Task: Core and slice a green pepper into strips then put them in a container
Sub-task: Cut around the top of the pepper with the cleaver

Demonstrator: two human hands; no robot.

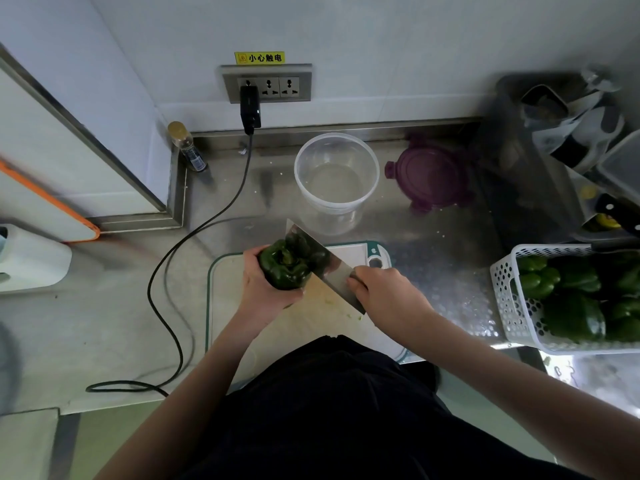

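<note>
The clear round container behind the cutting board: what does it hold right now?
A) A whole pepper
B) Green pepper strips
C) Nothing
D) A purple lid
C: the clear container shows only its bare bottom, the purple lid lies beside it, and the green pepper is uncut in the left hand.

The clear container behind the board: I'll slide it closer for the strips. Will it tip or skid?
The clear container is empty, so probably light and skids easily on the steel counter. It's wide-mouthed, narrower at the base; push it low to avoid tipping.

steel counter, cutting board, container, lid
</note>
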